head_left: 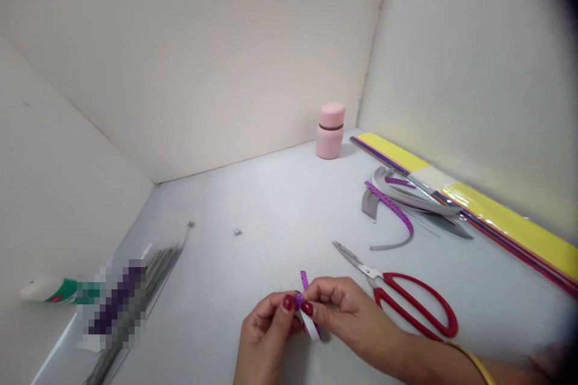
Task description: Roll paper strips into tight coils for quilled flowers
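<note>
Near the bottom centre, a short purple dotted strip (304,278) with a white back is pinched between both hands. My left hand (271,325) grips it from the left, thumb and fingers pressed together. From the right, my right hand (341,310) pinches the same strip, its thumb close to the left thumb. One end of the strip sticks up above the fingertips, and a white-backed part hangs below them. Scissors (371,273) with red handles lie just right of my right hand, partly behind the wrist.
Purple and grey strips (397,210) lie at the right, beside long yellow packaged sheets (497,210). A pink bottle (330,132) stands near the back wall. Thin grey wires (158,271) and a white-green tube (56,290) are at the left. Two small silvery bits lie mid-table.
</note>
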Motion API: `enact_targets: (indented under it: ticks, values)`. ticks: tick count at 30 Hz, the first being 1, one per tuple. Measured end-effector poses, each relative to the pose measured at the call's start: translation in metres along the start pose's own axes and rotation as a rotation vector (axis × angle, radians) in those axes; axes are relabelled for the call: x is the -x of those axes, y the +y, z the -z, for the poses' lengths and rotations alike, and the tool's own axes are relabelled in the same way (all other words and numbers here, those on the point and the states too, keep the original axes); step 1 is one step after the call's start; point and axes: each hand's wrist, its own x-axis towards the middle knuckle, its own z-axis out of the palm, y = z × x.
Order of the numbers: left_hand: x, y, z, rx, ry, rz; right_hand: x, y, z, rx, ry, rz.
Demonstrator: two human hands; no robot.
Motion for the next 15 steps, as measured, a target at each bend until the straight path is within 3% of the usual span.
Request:
enact_targets:
  ticks: [4, 9, 15]
  values:
    - [0.0, 0.001, 0.002, -0.173, -0.019, -0.187, 0.001, 0.0, -0.002, -0.07, -0.044, -0.009]
    - [0.0, -0.001, 0.003, -0.061, -0.066, -0.049, -0.001, 0.006, -0.003, -0.135, -0.141, -0.076]
    - [-0.002, -0.006, 0.006, -0.083, 0.061, -0.018, 0.0, 0.01, -0.003, 0.078, -0.058, -0.073]
